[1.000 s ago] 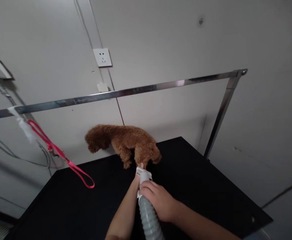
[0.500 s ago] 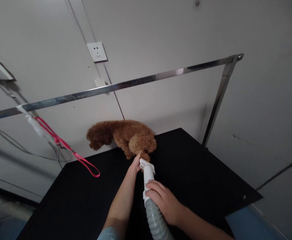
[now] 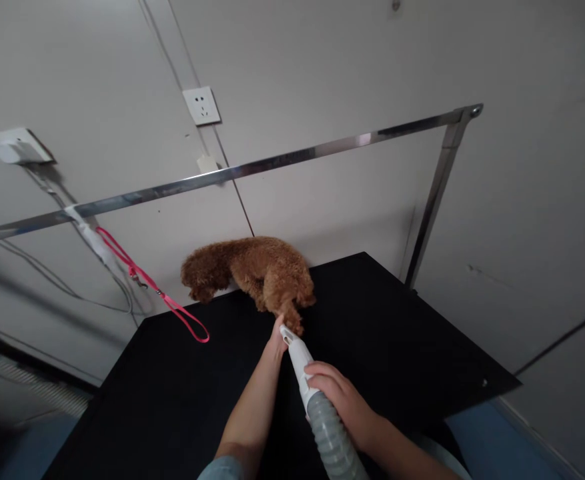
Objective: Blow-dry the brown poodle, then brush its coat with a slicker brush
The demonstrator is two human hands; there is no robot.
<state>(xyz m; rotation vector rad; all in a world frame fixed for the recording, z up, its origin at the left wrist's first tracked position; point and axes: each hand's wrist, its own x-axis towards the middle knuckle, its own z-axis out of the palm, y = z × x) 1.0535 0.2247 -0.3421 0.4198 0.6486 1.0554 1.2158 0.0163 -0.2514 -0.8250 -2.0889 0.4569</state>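
Observation:
A small brown curly dog (image 3: 252,272) stands on the black table (image 3: 397,347) near the wall, its head to the left. My left hand (image 3: 275,338) reaches to the dog's hind leg and touches it; its fingers are mostly hidden behind the fur. My right hand (image 3: 339,397) is closed round a white nozzle (image 3: 297,357) on a grey ribbed hose (image 3: 335,443). The nozzle's tip points at the dog's hind leg.
A metal bar frame (image 3: 322,150) spans above the table, with an upright post (image 3: 435,193) at the right. A pink leash loop (image 3: 172,307) hangs from the bar at the left. Wall sockets (image 3: 201,105) and cables are on the wall behind.
The nozzle has tilted, and its tip has come closer to the dog's hind leg. My right hand has slid back a little along the hose. The view has shifted slightly left.

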